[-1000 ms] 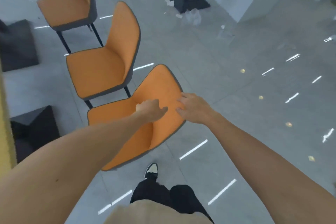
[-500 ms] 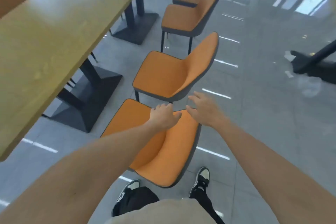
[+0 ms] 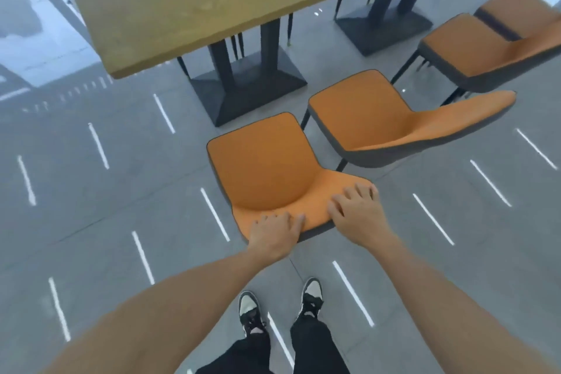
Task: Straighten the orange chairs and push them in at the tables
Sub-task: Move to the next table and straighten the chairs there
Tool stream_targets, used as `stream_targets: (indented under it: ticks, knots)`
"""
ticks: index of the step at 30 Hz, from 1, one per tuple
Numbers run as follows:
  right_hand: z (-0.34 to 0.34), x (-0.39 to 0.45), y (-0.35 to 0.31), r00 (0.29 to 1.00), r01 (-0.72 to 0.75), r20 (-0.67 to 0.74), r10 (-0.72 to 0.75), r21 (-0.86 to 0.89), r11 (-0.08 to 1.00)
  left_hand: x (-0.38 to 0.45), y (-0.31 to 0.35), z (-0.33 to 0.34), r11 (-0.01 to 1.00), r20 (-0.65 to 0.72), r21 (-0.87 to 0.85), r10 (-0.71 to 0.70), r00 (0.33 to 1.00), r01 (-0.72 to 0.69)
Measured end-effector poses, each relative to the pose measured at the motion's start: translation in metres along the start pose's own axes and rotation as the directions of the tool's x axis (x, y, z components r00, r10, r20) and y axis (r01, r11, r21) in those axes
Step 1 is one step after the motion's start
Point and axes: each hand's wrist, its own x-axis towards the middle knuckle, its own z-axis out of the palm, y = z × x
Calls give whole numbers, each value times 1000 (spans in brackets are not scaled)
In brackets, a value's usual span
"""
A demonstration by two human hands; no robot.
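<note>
So both hands are sitting on the top edge of the backrest of the nearest orange chair (image 3: 267, 167). The left hand (image 3: 274, 234) is draped over the left part of that edge, fingers (image 3: 282, 217) curling over onto the orange front side. The right hand (image 3: 358, 209) is doing the same on the right corner, fingers spread a bit wider. Both are gripping the backrest, though the thumbs are hidden behind it, so I can't say how tight the hold is.

That chair is standing on the grey tiled floor (image 3: 91, 191), seat pointing toward the wooden surface (image 3: 197, 0), but it's well clear of it and not tucked under. Its front edge is lining up near the black pedestal base (image 3: 246, 85) that's holding the surface up.

A second orange chair (image 3: 379, 118) is sitting just beside it on the right, turned at an angle, with its backrest leaning out to the right. Further right there's a third orange chair (image 3: 473, 48), and a fourth one (image 3: 522, 9) is poking in at the frame edge behind it. A second black pedestal base (image 3: 385, 27) is showing near those.

At the bottom, the person's black trousers (image 3: 312, 343) and black-and-white sneakers (image 3: 249, 310) are planted right behind the nearest chair. White ceiling light streaks are reflecting all over the glossy floor.
</note>
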Motion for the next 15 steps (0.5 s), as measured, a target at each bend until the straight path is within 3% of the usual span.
stream_targets:
  ticks: [3, 7, 15]
  knots:
    - [8, 9, 6, 995, 96, -26, -97, -63, 993, -11, -6, 16, 998, -135, -55, -11, 991, 4]
    - [16, 25, 15, 970, 230, -78, -229, 10, 973, -7, -3, 23, 996, -284, -73, -68, 957, 49]
    - [4, 63, 21, 900, 393, -250, -356, 116, 912, 11, 2, 11, 990, -405, -77, -137, 904, 116]
